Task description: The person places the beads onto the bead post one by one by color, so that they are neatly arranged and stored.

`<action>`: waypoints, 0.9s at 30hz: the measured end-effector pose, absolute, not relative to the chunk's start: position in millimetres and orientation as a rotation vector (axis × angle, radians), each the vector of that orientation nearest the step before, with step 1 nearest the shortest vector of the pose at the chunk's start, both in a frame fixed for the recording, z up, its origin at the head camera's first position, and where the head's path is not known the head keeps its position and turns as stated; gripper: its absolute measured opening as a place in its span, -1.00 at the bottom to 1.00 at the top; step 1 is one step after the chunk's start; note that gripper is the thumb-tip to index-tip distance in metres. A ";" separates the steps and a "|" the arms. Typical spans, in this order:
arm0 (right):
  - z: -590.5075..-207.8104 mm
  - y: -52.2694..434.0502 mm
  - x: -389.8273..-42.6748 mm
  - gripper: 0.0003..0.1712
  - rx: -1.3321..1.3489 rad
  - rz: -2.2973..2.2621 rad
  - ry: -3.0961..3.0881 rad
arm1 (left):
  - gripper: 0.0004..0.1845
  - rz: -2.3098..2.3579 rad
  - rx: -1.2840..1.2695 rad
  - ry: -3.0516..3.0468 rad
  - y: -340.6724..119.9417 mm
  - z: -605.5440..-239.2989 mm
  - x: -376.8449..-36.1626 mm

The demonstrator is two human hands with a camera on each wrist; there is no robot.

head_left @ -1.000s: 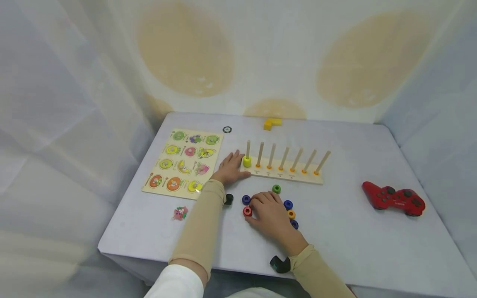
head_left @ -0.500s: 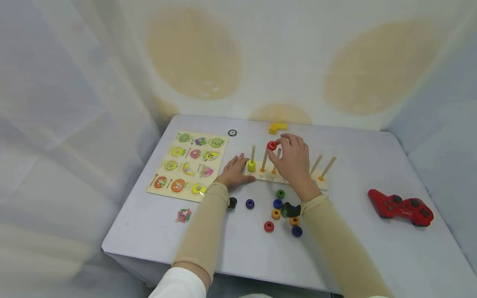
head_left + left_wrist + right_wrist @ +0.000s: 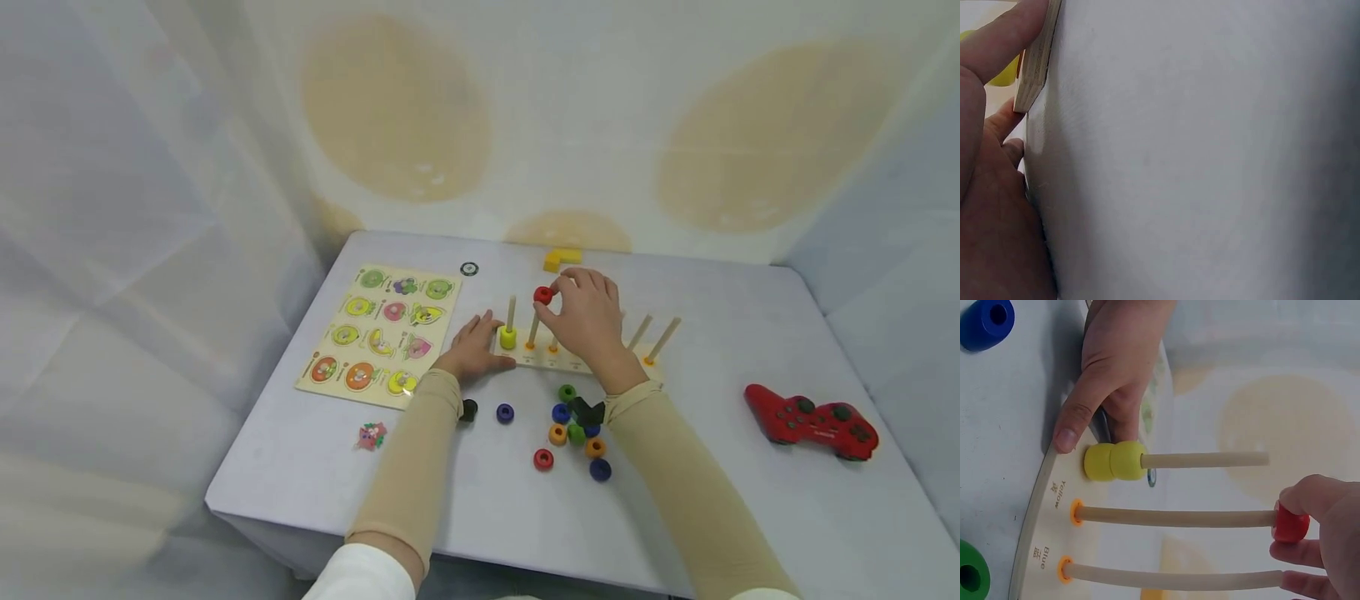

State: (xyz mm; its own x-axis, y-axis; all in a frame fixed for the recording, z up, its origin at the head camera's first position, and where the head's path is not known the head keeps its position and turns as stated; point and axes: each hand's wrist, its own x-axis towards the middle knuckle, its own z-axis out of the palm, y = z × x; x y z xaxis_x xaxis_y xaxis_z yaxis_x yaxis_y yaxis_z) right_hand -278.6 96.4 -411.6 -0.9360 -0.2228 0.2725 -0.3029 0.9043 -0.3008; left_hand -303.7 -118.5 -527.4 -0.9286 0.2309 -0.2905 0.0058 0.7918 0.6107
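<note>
My right hand (image 3: pixel 590 317) pinches a red bead (image 3: pixel 1291 523) between thumb and fingers. The bead sits at the very tip of the second peg (image 3: pixel 1172 517) from the left, and how far the peg enters it is hidden. My left hand (image 3: pixel 471 348) holds the left end of the wooden peg board (image 3: pixel 525 362), thumb on its front edge and fingers at its far side. Two yellow beads (image 3: pixel 1115 461) are stacked on the leftmost peg, beside the left hand. My right hand hides several of the middle pegs in the head view.
Loose beads lie before the board, among them a red bead (image 3: pixel 543 460), a green bead (image 3: pixel 567 392) and a blue bead (image 3: pixel 506 413). A fruit puzzle board (image 3: pixel 378 333) lies left, a red game controller (image 3: pixel 812 422) right. Yellow blocks (image 3: pixel 562 259) stand behind.
My right hand has risen from the loose beads with a red bead, moved up over the peg board and brought it onto the second peg's tip. My left hand has stayed at the board's end.
</note>
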 end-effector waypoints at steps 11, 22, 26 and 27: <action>-407.4 101.3 -271.1 -0.54 0.402 0.541 -2.871 | -0.07 0.867 0.211 2.638 -119.1 -526.6 -302.9; -406.5 129.3 -232.4 -0.77 0.456 0.819 -2.585 | -0.04 0.840 0.248 2.634 -117.3 -516.2 -305.0; -426.2 133.4 -207.5 -0.71 0.612 0.870 -2.645 | -0.04 0.834 0.234 2.632 -117.0 -517.2 -302.2; -433.8 134.0 -199.1 -0.67 0.654 0.864 -2.701 | -0.04 0.832 0.234 2.635 -116.5 -518.6 -301.5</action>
State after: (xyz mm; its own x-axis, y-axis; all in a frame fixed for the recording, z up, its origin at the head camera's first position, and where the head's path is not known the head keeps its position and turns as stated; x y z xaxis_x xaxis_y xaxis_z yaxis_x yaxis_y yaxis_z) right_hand -199.1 134.0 -433.8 -0.8738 -0.3433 0.3443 -0.4794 0.7264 -0.4925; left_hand -301.5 -116.5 -518.6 -0.9191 0.2629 -0.2935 0.0466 0.8121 0.5817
